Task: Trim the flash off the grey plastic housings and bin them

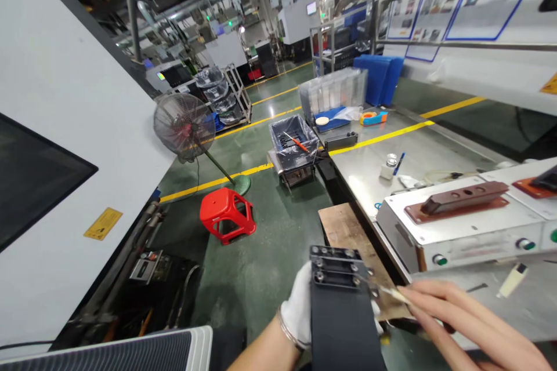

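Note:
My left hand (299,304), in a white glove, is wrapped round a long black rectangular part (343,324) from beneath. The part's far end carries a stepped black block (335,266) with several silver screws. My right hand (465,322) is bare. Between its thumb and fingers it pinches a thin tool with a pale handle (397,294), whose metal tip points left at the side of the block. Blur hides the exact kind of tool and whether its tip touches.
Right of me, a metal workbench (369,156) carries a white machine (461,226) with green buttons. A red stool (224,214) and a fan (185,124) stand left on the floor. Ahead, a plastic-lined bin (293,127) has an orange-handled screwdriver (298,143) on it.

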The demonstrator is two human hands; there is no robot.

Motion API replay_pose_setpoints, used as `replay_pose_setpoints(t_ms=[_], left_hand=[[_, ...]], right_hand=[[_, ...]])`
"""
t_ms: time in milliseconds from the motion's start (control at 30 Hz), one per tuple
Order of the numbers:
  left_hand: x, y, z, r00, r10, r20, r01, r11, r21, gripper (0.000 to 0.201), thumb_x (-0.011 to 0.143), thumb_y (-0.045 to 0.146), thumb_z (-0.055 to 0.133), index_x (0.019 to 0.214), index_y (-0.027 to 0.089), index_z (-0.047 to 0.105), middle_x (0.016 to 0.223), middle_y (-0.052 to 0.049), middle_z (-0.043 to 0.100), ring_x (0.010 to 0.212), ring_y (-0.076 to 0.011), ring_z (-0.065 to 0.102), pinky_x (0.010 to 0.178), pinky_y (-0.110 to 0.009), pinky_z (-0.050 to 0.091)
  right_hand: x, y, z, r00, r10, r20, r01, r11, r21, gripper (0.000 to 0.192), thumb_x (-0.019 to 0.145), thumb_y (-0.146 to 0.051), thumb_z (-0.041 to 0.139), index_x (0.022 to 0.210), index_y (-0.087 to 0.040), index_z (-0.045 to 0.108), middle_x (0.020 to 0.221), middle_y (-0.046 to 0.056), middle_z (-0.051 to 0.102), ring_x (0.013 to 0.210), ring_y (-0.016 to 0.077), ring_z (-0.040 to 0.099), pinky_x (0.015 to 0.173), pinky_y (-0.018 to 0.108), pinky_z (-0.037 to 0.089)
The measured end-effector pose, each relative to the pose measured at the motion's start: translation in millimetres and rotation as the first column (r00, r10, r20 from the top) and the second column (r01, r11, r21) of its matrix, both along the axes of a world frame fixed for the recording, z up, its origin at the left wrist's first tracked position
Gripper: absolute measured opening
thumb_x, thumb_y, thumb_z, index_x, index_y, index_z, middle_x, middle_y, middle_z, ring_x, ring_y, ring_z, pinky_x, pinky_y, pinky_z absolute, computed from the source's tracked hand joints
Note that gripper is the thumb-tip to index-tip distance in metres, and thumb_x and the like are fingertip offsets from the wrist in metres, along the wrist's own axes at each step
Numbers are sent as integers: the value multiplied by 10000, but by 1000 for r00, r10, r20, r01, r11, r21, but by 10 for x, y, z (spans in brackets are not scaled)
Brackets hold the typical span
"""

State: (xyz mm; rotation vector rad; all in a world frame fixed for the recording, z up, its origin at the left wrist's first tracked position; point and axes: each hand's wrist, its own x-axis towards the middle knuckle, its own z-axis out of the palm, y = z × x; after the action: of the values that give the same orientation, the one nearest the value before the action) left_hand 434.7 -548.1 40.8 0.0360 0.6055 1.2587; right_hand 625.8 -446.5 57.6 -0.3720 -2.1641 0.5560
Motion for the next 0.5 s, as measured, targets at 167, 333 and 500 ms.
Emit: replay_pose_setpoints(t_ms=[167, 333, 500], left_hand=[[-77, -63, -21, 945, 327, -4, -324, 936, 137, 349, 731, 482, 720, 854, 166, 803, 870, -45, 804, 851, -199, 716, 944, -331, 496], [31, -111, -42, 922, 370, -119, -346, 921, 181, 405, 466, 659, 824, 583, 273, 779, 974, -7, 806, 1083, -312, 691, 1072, -396, 461], [93, -91, 64, 916, 347, -200, -328, 937, 120, 459, 364, 689, 829, 545, 271, 769, 871, -57, 804, 1170, -388, 644, 1124, -449, 425]], right_hand=[[-232, -167, -180, 982, -143, -123, 135, 988, -70, 197, 973, -272, 554, 1068, -239, 722, 961, 65, 735, 834, 138, 742, 760, 154, 592], [-401, -370, -382, 992, -81, -95, 59, 976, -209, 256, 930, -158, 603, 1147, -241, 710, 1017, 58, 704, 869, 138, 722, 818, 194, 596], [-432, -340, -388, 991, -87, -100, 66, 977, -202, 278, 938, -154, 593, 1180, -238, 701, 1007, 61, 686, 878, 139, 705, 825, 219, 601]])
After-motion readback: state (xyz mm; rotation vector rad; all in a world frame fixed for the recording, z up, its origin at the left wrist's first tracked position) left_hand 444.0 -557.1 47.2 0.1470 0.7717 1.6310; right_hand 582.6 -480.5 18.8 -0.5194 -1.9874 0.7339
